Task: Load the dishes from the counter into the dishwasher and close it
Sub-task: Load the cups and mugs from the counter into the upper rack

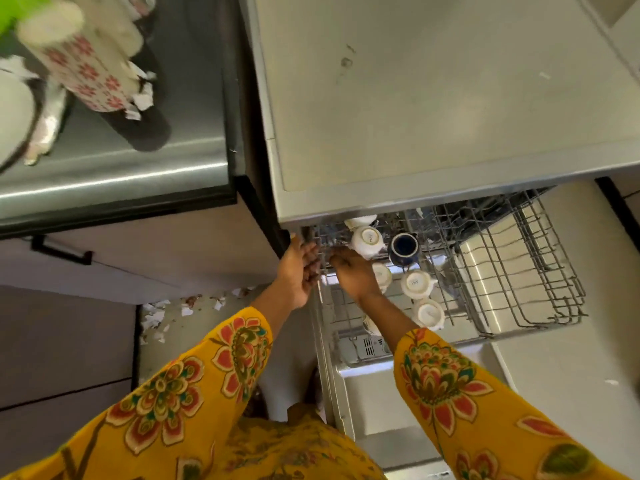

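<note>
I look down at the open dishwasher, and its upper rack (502, 271) is pulled out under the edge of the grey worktop (433, 98). My left hand (298, 275) is at the left front corner of the rack; its fingers are curled around the wire edge there, so it grips the rack. My right hand (353, 271) is just beside the left one, a little to the right, reaching down into the rack with the fingers bent among the wires. I cannot tell if it pinches something or only touches the wire, because the back of the hand hides the fingertips.

The cups lie in the left half of the rack, close to my right hand. One white cup (367, 242) lies upside down just behind the fingers, almost touching them. A dark blue cup (404, 249) lies right of it. Another white cup (382, 275) is partly hidden under my right wrist, and two more white cups (417, 284) (429, 313) lie in a row toward the front, to the right of my forearm. The right half of the rack holds no dishes that I can see.

On the steel worktop (121, 161) at the left stands a blurred container with red flowers (90, 77), well apart from both hands
</note>
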Motion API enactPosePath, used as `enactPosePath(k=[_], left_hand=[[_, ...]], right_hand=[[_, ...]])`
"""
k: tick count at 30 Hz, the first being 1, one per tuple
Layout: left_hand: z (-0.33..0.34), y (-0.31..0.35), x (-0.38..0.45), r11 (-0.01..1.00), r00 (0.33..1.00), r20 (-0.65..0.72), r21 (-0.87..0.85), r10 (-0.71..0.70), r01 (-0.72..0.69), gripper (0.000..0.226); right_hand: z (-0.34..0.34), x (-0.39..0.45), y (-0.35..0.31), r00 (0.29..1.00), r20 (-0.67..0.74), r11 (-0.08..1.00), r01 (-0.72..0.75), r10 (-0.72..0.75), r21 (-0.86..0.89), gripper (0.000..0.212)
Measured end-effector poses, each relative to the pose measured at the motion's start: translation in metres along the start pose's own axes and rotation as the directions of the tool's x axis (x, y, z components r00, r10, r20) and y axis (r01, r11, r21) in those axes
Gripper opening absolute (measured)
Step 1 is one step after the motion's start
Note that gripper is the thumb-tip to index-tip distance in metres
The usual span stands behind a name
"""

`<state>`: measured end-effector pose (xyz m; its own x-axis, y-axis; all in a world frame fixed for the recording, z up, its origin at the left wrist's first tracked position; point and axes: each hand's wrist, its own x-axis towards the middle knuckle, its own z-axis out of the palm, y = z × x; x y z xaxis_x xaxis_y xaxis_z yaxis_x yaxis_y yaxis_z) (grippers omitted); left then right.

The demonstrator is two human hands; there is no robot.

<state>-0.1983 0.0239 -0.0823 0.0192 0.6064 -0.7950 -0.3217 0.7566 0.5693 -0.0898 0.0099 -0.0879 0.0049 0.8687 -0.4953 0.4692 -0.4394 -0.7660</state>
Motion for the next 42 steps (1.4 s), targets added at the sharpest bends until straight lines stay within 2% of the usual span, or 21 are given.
enactPosePath(k=[3, 6, 10, 17, 21, 24, 29, 32, 37, 42], left_hand=[[-0.032, 0.008, -0.018, 0.997, 0.998, -0.046, -0.065, 0.049, -0.052, 0.058], [-0.063, 0.015, -0.035, 0.982, 0.987, -0.101, -0.132, 0.125, -0.138, 0.052], [-0.099, 0.030, -0.056, 0.957, 0.961, -0.162, -0.146, 0.226, -0.250, 0.053], [-0.159, 0.083, -0.093, 0.833, 0.854, -0.244, -0.216, 0.459, -0.510, 0.060], [-0.174, 0.124, -0.099, 0.769, 0.802, -0.258, -0.238, 0.539, -0.593, 0.058], [-0.182, 0.154, -0.095, 0.736, 0.781, -0.260, -0.265, 0.567, -0.623, 0.054], [-0.186, 0.203, -0.085, 0.739, 0.791, -0.236, -0.283, 0.565, -0.612, 0.054], [-0.188, 0.233, -0.074, 0.747, 0.803, -0.210, -0.294, 0.558, -0.596, 0.053], [-0.188, 0.276, -0.052, 0.751, 0.799, -0.142, -0.279, 0.584, -0.599, 0.041], [-0.185, 0.303, -0.038, 0.751, 0.783, -0.147, -0.225, 0.604, -0.621, 0.039]], right_hand=[[0.028, -0.012, -0.027, 0.997, 0.065, 0.999, 0.028, -0.029, 0.020, 0.031], [0.055, -0.027, -0.055, 0.985, 0.120, 0.992, 0.115, -0.121, 0.054, 0.031], [0.079, -0.040, -0.087, 0.967, 0.139, 0.969, 0.191, -0.213, 0.155, 0.029], [0.112, -0.048, -0.160, 0.900, 0.154, 0.893, 0.357, -0.407, 0.276, 0.021], [0.121, -0.036, -0.203, 0.902, 0.080, 0.876, 0.387, -0.425, 0.287, 0.021], [0.124, -0.024, -0.232, 0.904, 0.012, 0.864, 0.405, -0.428, 0.298, 0.031], [0.130, 0.009, -0.273, 0.908, -0.055, 0.857, 0.412, -0.416, 0.309, 0.014], [0.130, 0.032, -0.298, 0.905, -0.034, 0.845, 0.410, -0.425, 0.343, 0.015], [0.129, 0.061, -0.340, 0.890, -0.055, 0.827, 0.442, -0.453, 0.347, 0.044], [0.133, 0.095, -0.356, 0.886, -0.106, 0.845, 0.462, -0.451, 0.271, 0.063]])
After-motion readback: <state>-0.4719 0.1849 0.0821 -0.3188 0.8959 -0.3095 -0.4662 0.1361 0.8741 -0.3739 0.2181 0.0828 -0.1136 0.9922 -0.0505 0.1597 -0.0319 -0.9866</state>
